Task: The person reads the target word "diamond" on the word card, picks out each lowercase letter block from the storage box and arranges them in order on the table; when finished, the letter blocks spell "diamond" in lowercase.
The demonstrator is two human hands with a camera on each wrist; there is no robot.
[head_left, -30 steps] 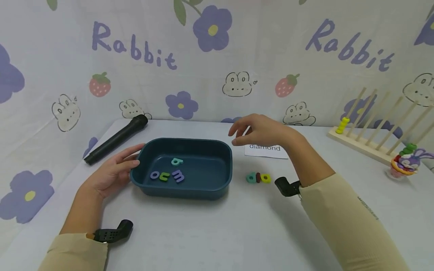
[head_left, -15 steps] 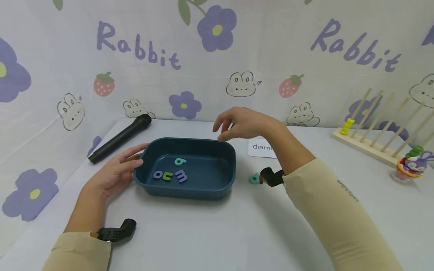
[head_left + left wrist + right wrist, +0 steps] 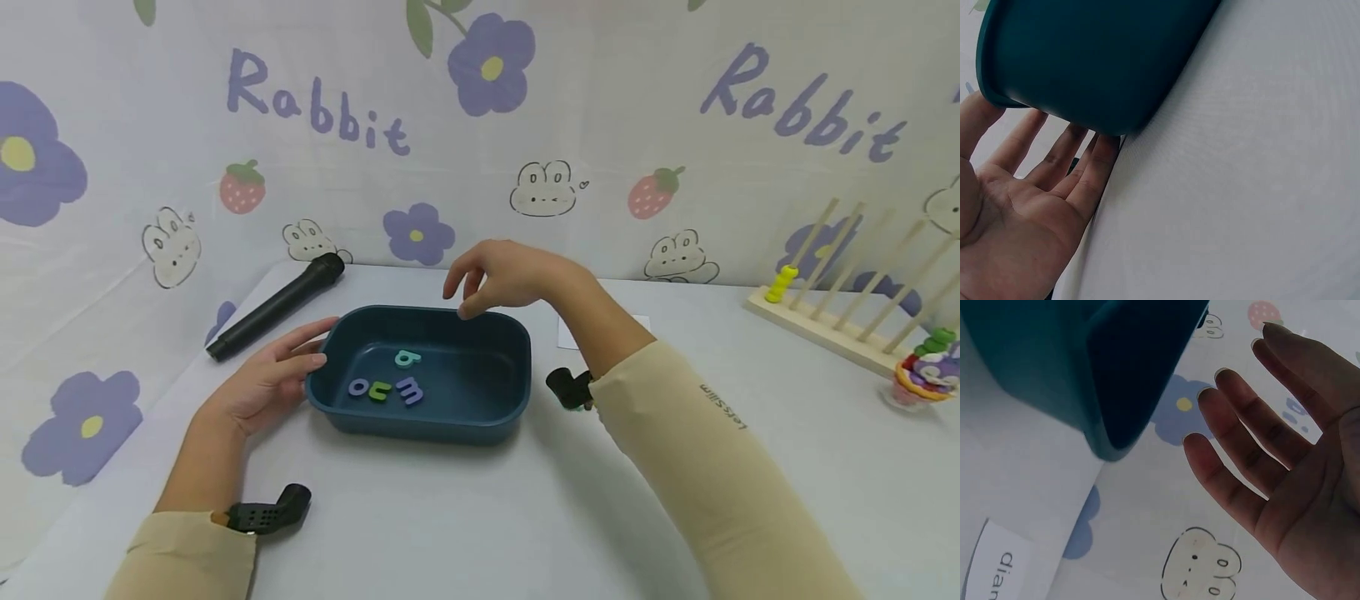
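A dark teal basin stands on the white table, with several small letter pieces inside: a purple o, a green piece, a purple m and a turquoise letter. My left hand rests against the basin's left end, thumb at the rim and fingers lying along the outer wall in the left wrist view. Over the far rim, my right hand hovers with loosely bent fingers and nothing in them. The right wrist view shows those fingers apart from the basin.
A word card lies behind my right forearm, partly covered. More letter pieces on the table are mostly hidden by the right wrist camera. A black microphone lies back left; a wooden peg rack and rabbit toy cup stand right.
My right hand has moved left from near the word card to over the basin's far rim, its forearm now covering the table letters. The left hand stays at the basin. The view has shifted slightly.
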